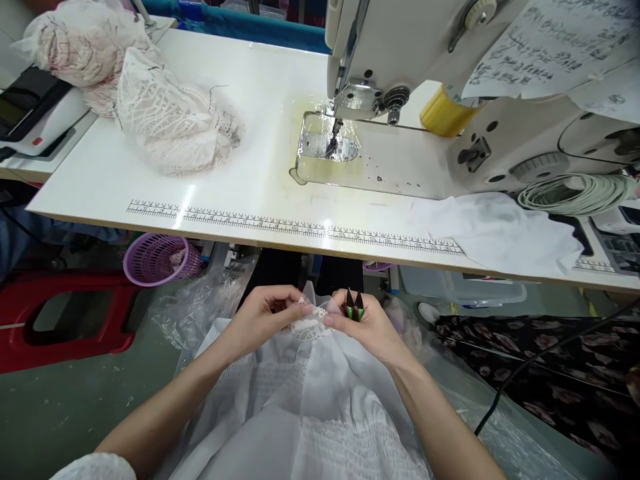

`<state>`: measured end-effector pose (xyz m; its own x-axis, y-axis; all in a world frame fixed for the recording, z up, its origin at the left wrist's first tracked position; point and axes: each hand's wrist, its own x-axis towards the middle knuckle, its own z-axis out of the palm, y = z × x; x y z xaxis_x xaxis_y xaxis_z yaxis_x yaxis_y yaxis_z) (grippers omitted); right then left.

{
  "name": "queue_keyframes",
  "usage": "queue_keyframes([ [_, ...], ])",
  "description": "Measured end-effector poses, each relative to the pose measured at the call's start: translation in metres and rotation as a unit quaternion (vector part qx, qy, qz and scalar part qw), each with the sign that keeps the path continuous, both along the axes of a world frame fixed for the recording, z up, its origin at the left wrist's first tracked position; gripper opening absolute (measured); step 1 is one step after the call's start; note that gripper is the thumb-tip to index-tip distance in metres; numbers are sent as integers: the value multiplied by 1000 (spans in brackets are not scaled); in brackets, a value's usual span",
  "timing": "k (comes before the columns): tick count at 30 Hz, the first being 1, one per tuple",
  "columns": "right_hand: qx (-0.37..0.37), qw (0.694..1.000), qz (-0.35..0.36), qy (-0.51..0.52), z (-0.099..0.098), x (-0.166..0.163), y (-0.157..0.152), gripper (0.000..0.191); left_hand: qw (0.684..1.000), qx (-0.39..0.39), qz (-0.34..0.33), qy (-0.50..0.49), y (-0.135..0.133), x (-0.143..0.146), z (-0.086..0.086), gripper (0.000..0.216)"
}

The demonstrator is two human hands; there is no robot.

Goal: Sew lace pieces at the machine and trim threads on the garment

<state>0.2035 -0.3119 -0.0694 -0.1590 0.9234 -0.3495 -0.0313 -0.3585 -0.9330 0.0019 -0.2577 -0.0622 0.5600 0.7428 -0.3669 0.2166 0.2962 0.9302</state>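
One garment (270,413), seemingly unfinished, with lace (310,327) pinched in our left hand (267,311) and right hand (369,327), snips (351,307) in the latter; far-left lace pile (167,123) untouched.

The garment (280,400) is matt, puckered cloth, the tabletop (265,77) glossy.

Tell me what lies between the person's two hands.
In the head view, white lace lies between the left hand and the right hand, pinched by both.
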Motion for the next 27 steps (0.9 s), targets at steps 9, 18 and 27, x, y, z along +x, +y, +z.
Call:
queue_keyframes([
  [9,29,996,-50,-66,3,-1,-11,27,988,117,104,0,-6,-3,-4,23],
  [18,142,981,-115,-67,-2,-10,-16,13,944,326,39,-35,-14,7,-9,9],
  [27,148,986,2,-71,10,10,-15,9,855,511,-29,-77,-9,3,-13,26],
])
